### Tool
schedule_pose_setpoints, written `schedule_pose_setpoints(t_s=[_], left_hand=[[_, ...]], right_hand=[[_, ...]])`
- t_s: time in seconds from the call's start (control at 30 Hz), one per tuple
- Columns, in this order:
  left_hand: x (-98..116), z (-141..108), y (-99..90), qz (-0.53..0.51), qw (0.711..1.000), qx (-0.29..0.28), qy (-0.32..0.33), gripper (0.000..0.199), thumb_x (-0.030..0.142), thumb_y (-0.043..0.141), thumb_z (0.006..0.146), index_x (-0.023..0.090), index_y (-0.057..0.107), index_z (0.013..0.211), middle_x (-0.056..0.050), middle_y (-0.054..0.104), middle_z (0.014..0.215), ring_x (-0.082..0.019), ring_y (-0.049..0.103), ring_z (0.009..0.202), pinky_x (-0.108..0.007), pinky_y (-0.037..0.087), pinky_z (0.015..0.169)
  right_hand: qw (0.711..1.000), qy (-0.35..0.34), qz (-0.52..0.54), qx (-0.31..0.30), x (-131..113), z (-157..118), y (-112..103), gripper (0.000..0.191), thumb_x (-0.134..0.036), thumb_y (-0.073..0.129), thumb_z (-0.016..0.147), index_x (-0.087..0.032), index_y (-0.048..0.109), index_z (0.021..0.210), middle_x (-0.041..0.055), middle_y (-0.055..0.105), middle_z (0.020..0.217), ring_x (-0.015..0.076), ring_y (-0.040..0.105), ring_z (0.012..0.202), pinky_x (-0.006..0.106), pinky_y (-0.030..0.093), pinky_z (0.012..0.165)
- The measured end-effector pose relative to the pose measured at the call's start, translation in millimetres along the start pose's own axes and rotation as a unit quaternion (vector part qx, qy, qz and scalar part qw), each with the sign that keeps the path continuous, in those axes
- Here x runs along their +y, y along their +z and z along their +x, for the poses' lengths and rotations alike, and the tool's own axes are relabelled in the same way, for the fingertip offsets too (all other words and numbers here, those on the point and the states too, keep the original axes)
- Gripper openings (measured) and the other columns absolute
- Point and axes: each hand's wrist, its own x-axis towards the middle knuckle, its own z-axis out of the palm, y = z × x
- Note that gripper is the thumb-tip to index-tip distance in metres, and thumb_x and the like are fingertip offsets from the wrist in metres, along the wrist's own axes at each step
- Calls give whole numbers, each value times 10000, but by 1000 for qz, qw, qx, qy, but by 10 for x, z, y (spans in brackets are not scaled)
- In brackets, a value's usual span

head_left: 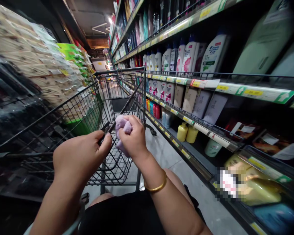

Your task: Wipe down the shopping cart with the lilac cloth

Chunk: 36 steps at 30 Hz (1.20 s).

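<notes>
A dark wire shopping cart (122, 163) stands in front of me, with a thin dark bar (129, 101) slanting up and right across it. My left hand (84, 156) is closed around the lower end of this bar, left of centre. Just to its right, my right hand (134, 137) grips a bunched light purple cloth (122, 125), which lies against the bar. Part of the cloth hangs below my fingers. A gold bangle circles my right wrist.
Shelves of bottles (189, 55) run along the right side, with price strips on their edges. Stacked packages (39, 58) rise on the left. Yellow bottles (182, 132) stand on a low shelf. Grey floor tiles (161, 156) show between cart and shelves.
</notes>
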Motion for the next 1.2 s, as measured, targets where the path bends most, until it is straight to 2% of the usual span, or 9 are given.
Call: schedule_pose_setpoints(t_s=[0.1,0.3,0.43,0.53,0.63,0.8,0.87,1.07,1.2], left_hand=[[1,-8,-1,-5,1000,10,12,616,627,140,991,277,586,752,-108,704,788,-319,680,784,-374,304,567],[15,-37,-40,-5,1000,3,-3,579,602,191,992,273,614,771,-98,708,787,-303,681,794,-364,316,577],[7,-29,-17,-1,1000,7,-7,575,599,206,986,271,635,786,-94,714,796,-292,671,776,-364,305,576],[14,-9,5,-7,1000,10,-13,552,598,251,971,266,648,778,-89,713,789,-280,652,754,-366,288,573],[31,-4,-7,-10,1000,11,-19,542,594,278,961,256,647,755,-91,705,776,-271,628,732,-365,271,572],[66,-29,-55,-33,999,20,-1,578,587,252,991,247,666,773,-111,695,772,-279,614,740,-352,245,582],[86,-30,-50,-40,999,26,1,572,587,265,993,245,662,764,-105,694,764,-273,620,743,-349,235,580],[138,-4,15,-48,997,65,-3,529,537,309,979,236,679,752,-93,708,740,-258,641,723,-354,217,561],[183,8,20,-54,996,75,-3,543,534,305,983,229,688,747,-98,723,748,-263,660,726,-352,218,553]], right_hand=[[999,-17,-27,-25,-33,-16,14,235,-147,637,802,-238,669,1016,43,717,1065,216,659,1065,332,536,1015],[985,135,-88,-54,330,-59,87,296,-121,611,805,-210,672,1080,82,720,1139,240,668,1085,358,540,1010],[990,115,-66,-43,152,-38,32,258,-120,609,797,-216,669,1028,60,722,1079,228,667,1050,342,545,982],[999,41,-23,-27,-102,-13,-22,239,-127,610,805,-233,659,1013,33,716,1052,200,665,1038,312,543,985],[999,-14,-23,-35,-115,-9,-28,231,-144,622,818,-246,658,1022,28,711,1077,193,660,1077,307,533,1018],[982,151,-97,-54,302,-47,36,267,-124,605,812,-238,685,1040,50,717,1081,212,662,1022,326,534,955],[979,179,-86,-43,301,-45,32,258,-125,598,807,-239,688,1020,38,718,1051,203,662,977,315,534,922],[996,-7,-85,-30,16,-43,-6,200,-146,614,816,-242,684,976,41,719,1051,227,642,1055,345,505,1004],[986,118,-117,-22,350,-91,37,262,-126,608,811,-231,691,1036,57,729,1087,225,653,1039,344,516,975]])
